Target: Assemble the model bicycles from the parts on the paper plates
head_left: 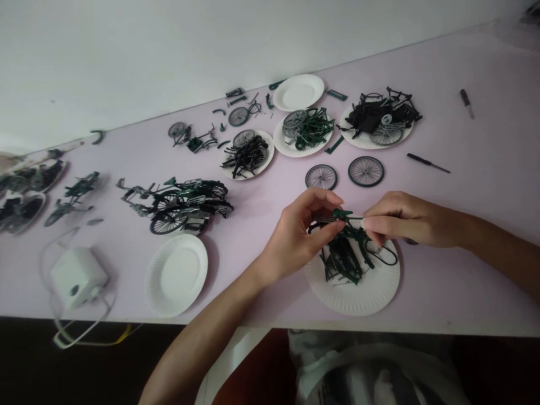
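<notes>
Over a white paper plate [358, 301] at the table's front, both my hands hold a small dark green bicycle frame [358, 232]. My left hand [306, 230] is closed round its left end, near the green saddle [342, 214]. From the right, my right hand [407, 219] pinches the frame's other end with thumb and fingers; what lies between those fingertips is too small to make out. Black and green parts [343, 260] lie on the plate beneath. Just beyond my hands, two spoked wheels [321, 177] [366, 171] lie flat on the table.
Plates of bicycle parts [280, 147] [356, 140] stand farther back. Two screwdrivers [428, 162] [466, 103] lie at the right. Model bicycles [189, 202] stand left of centre, behind a bare plate [177, 275]. A white box [79, 277] with cables sits at the front left.
</notes>
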The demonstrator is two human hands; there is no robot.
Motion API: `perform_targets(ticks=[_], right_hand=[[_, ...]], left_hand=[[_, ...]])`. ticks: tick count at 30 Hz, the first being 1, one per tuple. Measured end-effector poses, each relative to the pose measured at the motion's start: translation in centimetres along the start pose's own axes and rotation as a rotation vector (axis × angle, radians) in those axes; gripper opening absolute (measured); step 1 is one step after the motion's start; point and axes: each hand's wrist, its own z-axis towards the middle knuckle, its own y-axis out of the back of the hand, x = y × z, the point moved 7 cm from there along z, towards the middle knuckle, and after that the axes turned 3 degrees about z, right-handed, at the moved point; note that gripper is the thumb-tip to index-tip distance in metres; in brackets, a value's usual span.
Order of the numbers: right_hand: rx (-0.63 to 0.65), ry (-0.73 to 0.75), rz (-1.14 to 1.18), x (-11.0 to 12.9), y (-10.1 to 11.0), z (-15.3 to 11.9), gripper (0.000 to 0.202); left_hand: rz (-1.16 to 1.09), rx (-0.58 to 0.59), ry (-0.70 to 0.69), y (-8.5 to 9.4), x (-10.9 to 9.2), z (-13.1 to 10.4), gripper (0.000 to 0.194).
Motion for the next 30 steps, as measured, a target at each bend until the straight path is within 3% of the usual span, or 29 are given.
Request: perform_targets(ticks=[5, 8, 11, 13, 16, 20, 24, 27, 30], right_hand=[[-0.111, -0.09, 0.012, 0.3, 0.0, -0.3, 0.04], [-0.291, -0.029, -0.022, 1.0, 1.3, -0.8, 0.046], [-0.493, 0.112, -0.111, 2.4, 3.1, -1.8, 0.037], [-0.502, 0.197, -0.2, 3.4, 3.2, -2.3, 0.032], [-0.378, 0.275, -0.384, 4.3, 1.5, -2.5, 0.03], [-0.171, 0.414, -0.629, 4.2, -3.3, -2.0, 0.031], [-0.066, 0.499, -0.869, 2.7, -7.1, -1.4, 0.043], [-0.054, 0.477, -0.981, 1.8, -7.7, -1.2, 0.034], [-0.075, 0.449, -1.044, 1.6, -6.5, -1.4, 0.024]], left_hand=[[0.033, -0.099, -0.107, 2.8, -1.2, 0.6, 0.024], [0.074, -0.3, -0.171, 6.1, -2.1, 0.3, 0.022], [0.098, -0.475, -0.144, 9.0, -2.0, -1.5, 0.024], [0.037, -0.545, -0.081, 10.4, -1.1, -3.3, 0.024], [-0.016, -0.625, 0.064, 11.9, 0.9, -6.2, 0.032], [0.114, -0.598, 0.202, 12.0, 2.8, -7.6, 0.039], [0.201, -0.518, 0.218, 10.5, 3.3, -6.2, 0.043], [0.242, -0.434, 0.249, 9.0, 3.5, -4.9, 0.043], [0.314, -0.384, 0.256, 7.8, 3.6, -3.8, 0.041]])
